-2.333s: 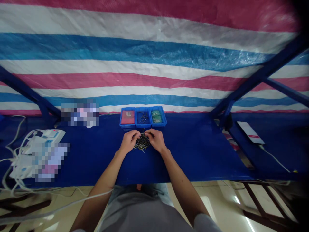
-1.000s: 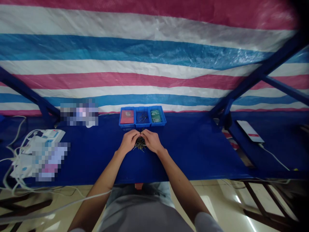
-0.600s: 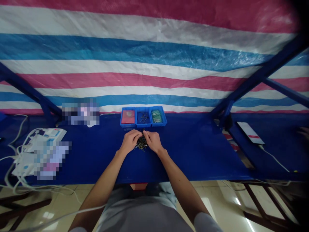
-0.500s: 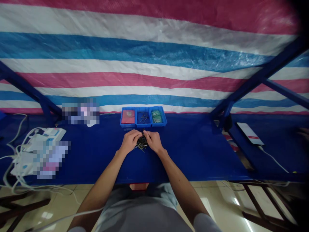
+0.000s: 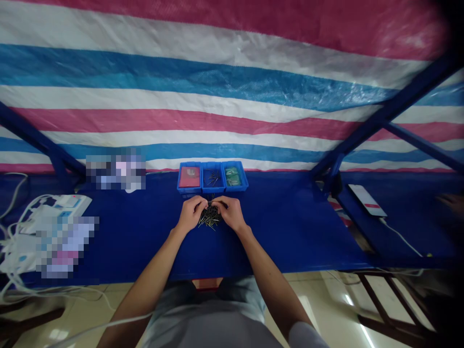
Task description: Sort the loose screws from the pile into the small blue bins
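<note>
A pile of dark, thin screws [image 5: 210, 218] lies on the blue table in front of me, some with brass-coloured shanks. My left hand [image 5: 191, 212] is at the pile's left side, thumb and fingers pinched together. From the right, my right hand [image 5: 231, 211] reaches over the pile, also in a pinch. Between the two sets of fingertips spans a thin piece that looks like a screw [image 5: 210, 201], partly hidden by the fingers. Just beyond the hands stands a blue bin [image 5: 213, 189] with a few screws inside.
Left of that bin is one holding a red packet [image 5: 189, 177]; on its right, another holds green-and-clear packets [image 5: 233, 177]. A power strip [image 5: 78, 205] with tangled white cables lies at left. A phone [image 5: 367, 200] charges on the right-hand table. Blue frame bars [image 5: 357, 137] and striped sheeting rise behind.
The view has shifted slightly. My fingertips have drawn back a little toward me over the pile, and the thin piece between them now shows crosswise.
</note>
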`<state>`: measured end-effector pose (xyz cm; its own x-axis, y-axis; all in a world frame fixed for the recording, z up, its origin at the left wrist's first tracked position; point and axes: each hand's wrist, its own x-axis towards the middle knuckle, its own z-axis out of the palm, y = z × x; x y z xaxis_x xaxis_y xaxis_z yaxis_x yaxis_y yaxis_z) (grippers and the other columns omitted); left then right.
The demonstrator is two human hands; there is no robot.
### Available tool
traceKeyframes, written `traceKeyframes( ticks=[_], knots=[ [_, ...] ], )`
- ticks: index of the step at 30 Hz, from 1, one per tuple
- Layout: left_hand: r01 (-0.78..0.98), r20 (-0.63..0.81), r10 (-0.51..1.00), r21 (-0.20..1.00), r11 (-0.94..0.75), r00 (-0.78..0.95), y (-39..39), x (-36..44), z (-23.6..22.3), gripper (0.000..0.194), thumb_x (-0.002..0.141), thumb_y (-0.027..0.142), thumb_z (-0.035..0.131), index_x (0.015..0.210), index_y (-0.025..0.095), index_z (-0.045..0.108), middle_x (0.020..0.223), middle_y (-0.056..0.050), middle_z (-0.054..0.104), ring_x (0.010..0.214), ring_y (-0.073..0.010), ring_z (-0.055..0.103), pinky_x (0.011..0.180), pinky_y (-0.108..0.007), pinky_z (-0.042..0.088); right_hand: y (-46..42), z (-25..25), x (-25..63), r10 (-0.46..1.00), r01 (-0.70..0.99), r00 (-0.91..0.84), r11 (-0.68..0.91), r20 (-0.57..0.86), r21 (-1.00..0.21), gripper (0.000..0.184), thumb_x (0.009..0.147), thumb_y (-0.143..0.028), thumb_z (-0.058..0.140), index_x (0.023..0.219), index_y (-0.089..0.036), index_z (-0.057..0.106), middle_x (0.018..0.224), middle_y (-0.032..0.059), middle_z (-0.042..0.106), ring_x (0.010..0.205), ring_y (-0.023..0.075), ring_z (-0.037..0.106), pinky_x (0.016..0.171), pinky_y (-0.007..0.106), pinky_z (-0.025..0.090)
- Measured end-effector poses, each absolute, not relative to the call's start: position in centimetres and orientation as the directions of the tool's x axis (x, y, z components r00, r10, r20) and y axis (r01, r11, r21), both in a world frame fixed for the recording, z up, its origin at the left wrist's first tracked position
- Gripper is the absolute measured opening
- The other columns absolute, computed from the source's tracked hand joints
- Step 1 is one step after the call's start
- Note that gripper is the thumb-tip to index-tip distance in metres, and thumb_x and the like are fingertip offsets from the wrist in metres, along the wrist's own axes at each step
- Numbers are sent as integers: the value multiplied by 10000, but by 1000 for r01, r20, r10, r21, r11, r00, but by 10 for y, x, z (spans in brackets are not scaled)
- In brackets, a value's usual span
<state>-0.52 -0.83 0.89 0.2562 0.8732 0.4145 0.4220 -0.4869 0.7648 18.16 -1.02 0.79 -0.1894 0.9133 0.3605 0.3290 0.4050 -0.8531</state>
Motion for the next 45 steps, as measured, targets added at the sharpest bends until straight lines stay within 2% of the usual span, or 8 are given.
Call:
traceKeyframes(
  ticks=[4, 7, 15, 20, 26, 31, 37, 45],
  knots=[
    [409, 404, 878, 777, -478, 259, -9, -5, 10, 345, 985, 358, 482, 744, 166, 636, 733, -31, 644, 659, -143, 571, 665, -259, 419, -9, 2, 183, 926, 244, -147, 374, 347, -895, 172, 903, -305, 615, 913, -190, 743, 761, 26, 709, 585, 139, 617, 610, 249, 491],
    [417, 404, 879, 775, -476, 252, -10, -5, 9, 342, 985, 369, 479, 771, 166, 651, 738, -35, 653, 648, -143, 571, 645, -256, 416, -8, 3, 185, 927, 253, -134, 374, 351, -892, 163, 905, -309, 615, 889, -188, 724, 819, 35, 715, 615, 142, 620, 631, 258, 498],
    [422, 403, 882, 775, -471, 244, -10, -3, 6, 360, 986, 404, 461, 797, 173, 663, 726, -41, 667, 638, -149, 585, 655, -261, 445, 22, 35, 189, 867, 547, 54, 389, 495, -741, 282, 991, -396, 497, 957, -193, 690, 926, 70, 659, 787, 175, 578, 745, 289, 459],
    [417, 369, 910, 809, -415, 188, -8, -4, 5, 352, 982, 404, 477, 785, 170, 653, 705, -24, 659, 611, -136, 573, 642, -247, 438, 35, 36, 193, 847, 654, 59, 367, 528, -661, 310, 1013, -358, 458, 1169, -201, 676, 1027, 92, 646, 882, 191, 599, 797, 288, 455],
    [310, 314, 945, 893, -325, 89, -3, -7, 2, 334, 972, 417, 495, 828, 161, 656, 709, -19, 645, 630, -131, 576, 639, -234, 443, 8, 6, 209, 878, 543, -96, 442, 470, -714, 216, 985, -311, 518, 987, -198, 703, 908, 56, 690, 771, 165, 619, 747, 273, 464],
    [233, 251, 966, 937, -259, 64, -1, -8, 2, 344, 961, 443, 503, 827, 161, 648, 675, -8, 606, 580, -116, 518, 591, -226, 413, 8, -6, 223, 912, 547, -215, 408, 348, -731, 147, 927, -265, 598, 949, -209, 732, 833, 38, 668, 685, 149, 584, 676, 262, 451],
    [240, 235, 968, 938, -250, 92, 0, -7, 2, 349, 958, 454, 504, 837, 164, 655, 656, -4, 592, 561, -114, 507, 574, -228, 402, 19, -12, 240, 916, 494, -334, 373, 224, -786, 119, 861, -233, 691, 943, -221, 777, 902, 27, 632, 650, 105, 542, 639, 242, 449],
    [223, 216, 973, 947, -230, 85, 1, -7, 1, 331, 961, 437, 509, 842, 166, 657, 658, 2, 591, 564, -108, 509, 573, -222, 406, 17, -12, 237, 904, 510, -372, 387, 209, -768, 103, 843, -160, 704, 875, -215, 785, 869, 20, 643, 676, 108, 561, 667, 244, 443]
  ],
)
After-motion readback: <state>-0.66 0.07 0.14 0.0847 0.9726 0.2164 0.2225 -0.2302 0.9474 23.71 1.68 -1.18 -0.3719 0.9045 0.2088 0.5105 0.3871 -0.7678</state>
